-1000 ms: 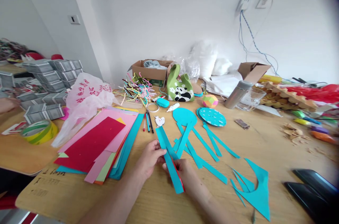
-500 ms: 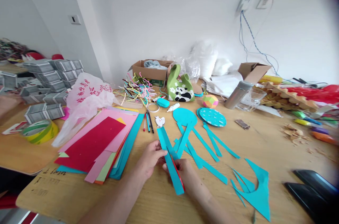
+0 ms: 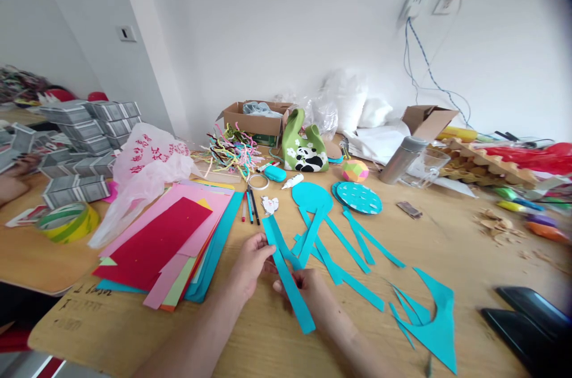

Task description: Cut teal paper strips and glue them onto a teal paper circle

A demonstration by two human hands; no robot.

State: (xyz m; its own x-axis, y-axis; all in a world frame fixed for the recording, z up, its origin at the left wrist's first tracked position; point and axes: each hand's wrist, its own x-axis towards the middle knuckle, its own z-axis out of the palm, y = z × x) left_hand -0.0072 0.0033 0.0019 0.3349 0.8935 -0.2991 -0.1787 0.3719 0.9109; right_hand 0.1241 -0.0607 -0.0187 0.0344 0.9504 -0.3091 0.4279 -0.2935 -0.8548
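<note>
Craft workroom: coloured paper stack (image 3: 163,241), pens (image 3: 254,206), tape (image 3: 75,232).

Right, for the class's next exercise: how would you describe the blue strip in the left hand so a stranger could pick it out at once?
Start at the near middle of the wooden table. There the left hand pinches the blue strip, which slants toward the viewer by the right hand. Unlike the loose strips lying on the table, it is held in a hand.
</note>
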